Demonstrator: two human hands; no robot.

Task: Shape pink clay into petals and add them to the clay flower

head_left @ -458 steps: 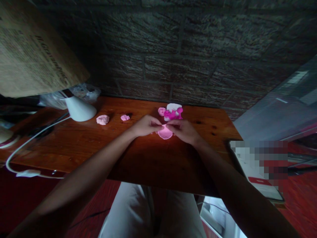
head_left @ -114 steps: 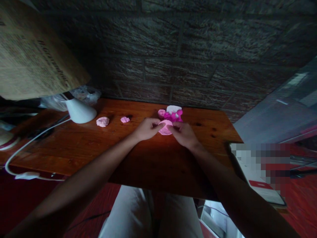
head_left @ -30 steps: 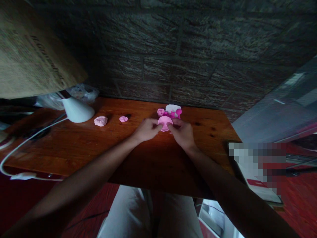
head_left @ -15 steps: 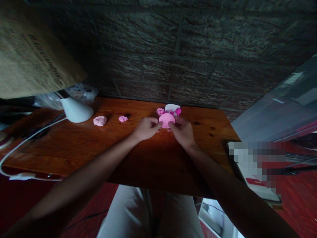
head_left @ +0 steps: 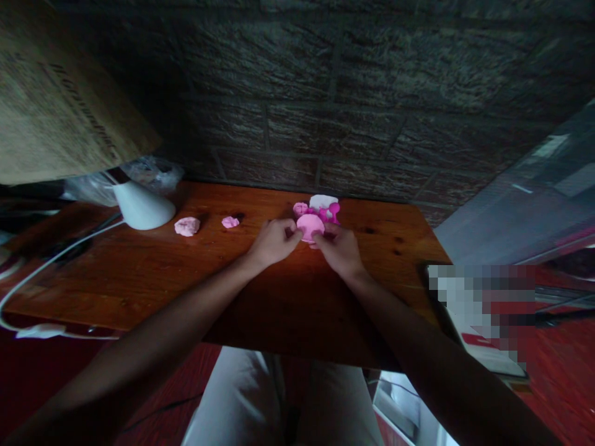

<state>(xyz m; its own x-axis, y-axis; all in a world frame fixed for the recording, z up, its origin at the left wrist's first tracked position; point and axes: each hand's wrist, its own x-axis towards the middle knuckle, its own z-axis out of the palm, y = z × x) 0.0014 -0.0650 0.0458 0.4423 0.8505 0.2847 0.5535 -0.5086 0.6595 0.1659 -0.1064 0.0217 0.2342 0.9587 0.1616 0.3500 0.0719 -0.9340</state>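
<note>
A flat round piece of pink clay [head_left: 310,227] is held upright just above the wooden table [head_left: 139,272]. My left hand [head_left: 274,241] pinches its left edge and my right hand [head_left: 337,248] pinches its right edge, both with fingers closed on it. Right behind the disc sits a white block [head_left: 324,201] with bright magenta clay shapes [head_left: 331,212] and a small pale pink ball [head_left: 300,208]. Further left on the table lie two loose pink lumps, a larger lump [head_left: 186,226] and a smaller lump [head_left: 229,222].
A white lamp base [head_left: 142,207] with a white cable [head_left: 51,260] stands at the table's back left, under a brown printed lampshade [head_left: 60,111]. Crumpled clear plastic [head_left: 149,172] lies behind it. A dark brick wall [head_left: 353,105] backs the table. A book or box [head_left: 483,347] lies at the right.
The pink disc has been raised from lying flat to standing on edge between my fingers, and it has moved slightly toward the white block. My hands stay close together.
</note>
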